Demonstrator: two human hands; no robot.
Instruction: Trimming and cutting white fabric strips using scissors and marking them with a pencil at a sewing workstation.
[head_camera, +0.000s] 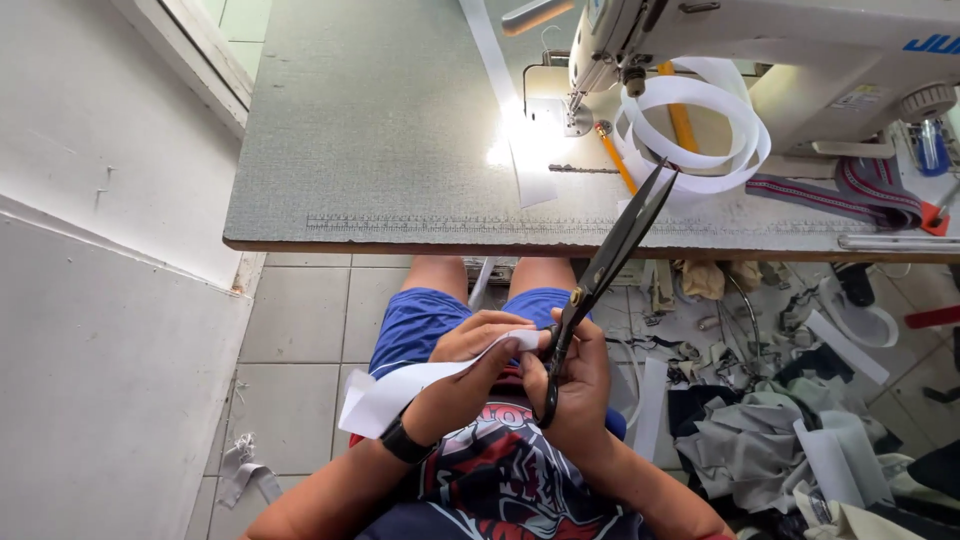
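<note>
The left hand (462, 372) pinches a white strip (400, 390) – the right hand (575, 385) grips black scissors (608, 262), blades nearly closed, before the table (380, 140) – sewing machine (760, 50), fabric scraps (760, 430) beside.

table edge (420, 243) close above the hands; scrap pile (780, 440) crowds right, open floor (300, 350) left.

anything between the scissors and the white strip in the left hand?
Nothing visible. The right hand holds the scissors right beside the white strip pinched in the left hand; blades point up toward the table.
</note>
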